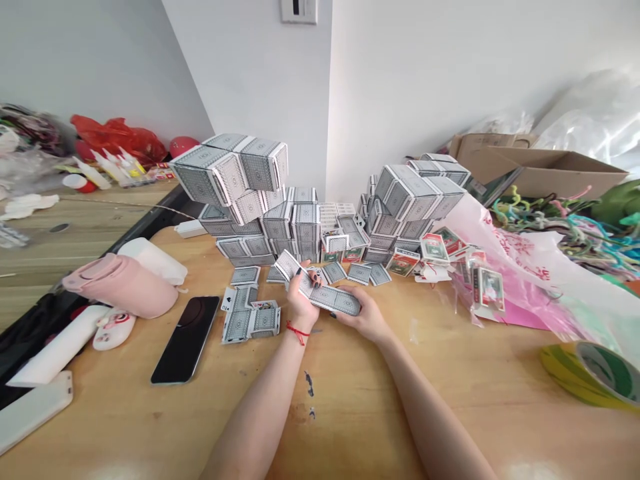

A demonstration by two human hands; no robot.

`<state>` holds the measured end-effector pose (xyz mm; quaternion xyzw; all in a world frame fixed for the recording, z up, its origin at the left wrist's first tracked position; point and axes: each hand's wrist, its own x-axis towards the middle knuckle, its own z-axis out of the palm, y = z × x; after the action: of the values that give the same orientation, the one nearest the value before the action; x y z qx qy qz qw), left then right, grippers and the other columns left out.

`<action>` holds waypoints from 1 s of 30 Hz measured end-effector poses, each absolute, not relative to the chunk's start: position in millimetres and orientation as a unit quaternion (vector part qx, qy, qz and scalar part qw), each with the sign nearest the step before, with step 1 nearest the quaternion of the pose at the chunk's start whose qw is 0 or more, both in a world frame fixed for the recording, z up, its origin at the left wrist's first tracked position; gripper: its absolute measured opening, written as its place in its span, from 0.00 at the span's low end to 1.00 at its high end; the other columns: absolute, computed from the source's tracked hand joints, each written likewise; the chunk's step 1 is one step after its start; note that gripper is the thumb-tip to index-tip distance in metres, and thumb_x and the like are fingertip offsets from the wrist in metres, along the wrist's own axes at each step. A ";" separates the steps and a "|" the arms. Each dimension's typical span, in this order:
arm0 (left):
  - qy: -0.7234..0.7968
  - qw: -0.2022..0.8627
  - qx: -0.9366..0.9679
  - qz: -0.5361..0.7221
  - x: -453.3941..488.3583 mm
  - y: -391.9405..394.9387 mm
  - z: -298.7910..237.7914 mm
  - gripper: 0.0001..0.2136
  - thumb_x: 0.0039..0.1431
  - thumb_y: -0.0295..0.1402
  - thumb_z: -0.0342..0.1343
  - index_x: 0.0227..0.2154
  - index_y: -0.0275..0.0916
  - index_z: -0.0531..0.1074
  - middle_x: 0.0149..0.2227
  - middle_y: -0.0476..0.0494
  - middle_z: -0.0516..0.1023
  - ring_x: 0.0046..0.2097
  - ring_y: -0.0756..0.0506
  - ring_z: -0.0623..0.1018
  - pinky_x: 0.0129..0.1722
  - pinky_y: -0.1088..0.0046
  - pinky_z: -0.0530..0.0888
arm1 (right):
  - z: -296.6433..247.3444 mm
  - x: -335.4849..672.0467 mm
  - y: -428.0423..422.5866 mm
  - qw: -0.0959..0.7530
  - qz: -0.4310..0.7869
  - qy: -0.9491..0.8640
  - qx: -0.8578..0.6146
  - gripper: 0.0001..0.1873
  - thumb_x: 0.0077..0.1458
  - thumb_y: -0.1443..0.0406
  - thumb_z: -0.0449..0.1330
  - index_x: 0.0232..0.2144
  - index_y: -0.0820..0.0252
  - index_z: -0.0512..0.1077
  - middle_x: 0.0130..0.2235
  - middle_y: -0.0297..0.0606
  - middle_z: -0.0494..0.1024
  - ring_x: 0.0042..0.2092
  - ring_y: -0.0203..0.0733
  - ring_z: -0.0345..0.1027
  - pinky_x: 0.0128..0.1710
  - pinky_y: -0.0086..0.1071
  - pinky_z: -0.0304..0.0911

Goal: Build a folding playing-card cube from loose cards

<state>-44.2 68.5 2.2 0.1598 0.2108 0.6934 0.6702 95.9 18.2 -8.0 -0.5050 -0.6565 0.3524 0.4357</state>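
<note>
Across the wooden tabletop (350, 413), from the left: a pink bottle (120, 285) on its side, a black smartphone (186, 340), loose playing cards (247, 317) just beside the left hand (303, 300). That hand half closed on one end of a bowed strip of cards (323, 290), the right hand (363, 317) cupped around the other, strip held above the table. Behind, towers of card decks (245, 200); far right, a roll of green-yellow tape (590, 373).

the curved white playing cards (320, 293) carry a fine grey lattice pattern inside white borders; the thin braided string bracelet (297, 333) is bright red; the smooth cylindrical bottle (120, 287) is matte pink; the wide roll of adhesive tape (590, 375) swirls yellow and green.
</note>
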 end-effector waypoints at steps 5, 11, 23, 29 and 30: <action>0.236 0.668 0.174 0.684 -43.1 68.3 2.1 0.18 0.46 0.38 0.54 0.41 0.38 0.70 0.24 0.49 0.70 0.26 0.50 0.70 0.29 0.72 0.66 | -12.2 95.2 20.2 0.445 0.338 -0.660 -0.503 0.24 0.41 0.64 0.64 0.44 0.58 0.68 0.42 0.40 0.72 0.45 0.46 0.66 0.47 0.38 0.61; 0.253 0.648 0.223 0.683 -42.9 67.1 3.0 0.19 0.46 0.36 0.55 0.44 0.40 0.69 0.24 0.50 0.70 0.27 0.48 0.73 0.30 0.71 0.68 | -13.0 103.9 23.1 0.490 0.443 -0.598 -0.455 0.39 0.40 0.59 0.65 0.56 0.54 0.57 0.49 0.42 0.69 0.47 0.46 0.65 0.45 0.37 0.63; 0.201 0.745 0.167 0.614 -66.1 68.5 20.2 0.17 0.50 0.41 0.49 0.39 0.36 0.70 0.26 0.47 0.66 0.23 0.51 0.67 0.27 0.72 0.66 | -23.9 86.3 37.8 0.498 0.285 -0.631 -0.522 0.15 0.55 0.55 0.52 0.37 0.56 0.72 0.37 0.41 0.75 0.38 0.44 0.68 0.37 0.37 0.64; 0.169 0.749 0.199 0.609 -64.1 66.5 19.2 0.16 0.51 0.38 0.48 0.40 0.36 0.70 0.26 0.47 0.66 0.24 0.51 0.66 0.29 0.69 0.68 | -20.3 65.8 61.1 0.283 0.090 -0.839 -0.457 0.09 0.56 0.64 0.54 0.39 0.56 0.71 0.50 0.39 0.70 0.40 0.44 0.61 0.41 0.38 0.57; 0.166 0.750 0.201 0.608 -64.1 66.8 18.0 0.16 0.51 0.38 0.48 0.40 0.35 0.69 0.26 0.46 0.66 0.24 0.51 0.67 0.29 0.69 0.68 | -20.3 63.5 64.8 0.265 0.076 -0.843 -0.462 0.08 0.56 0.64 0.54 0.36 0.55 0.72 0.47 0.38 0.72 0.38 0.43 0.60 0.39 0.36 0.57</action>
<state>-64.1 66.8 18.0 0.2008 0.1660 0.6075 0.7503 63.5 64.8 -20.3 -0.4621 -0.8430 0.0757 0.2648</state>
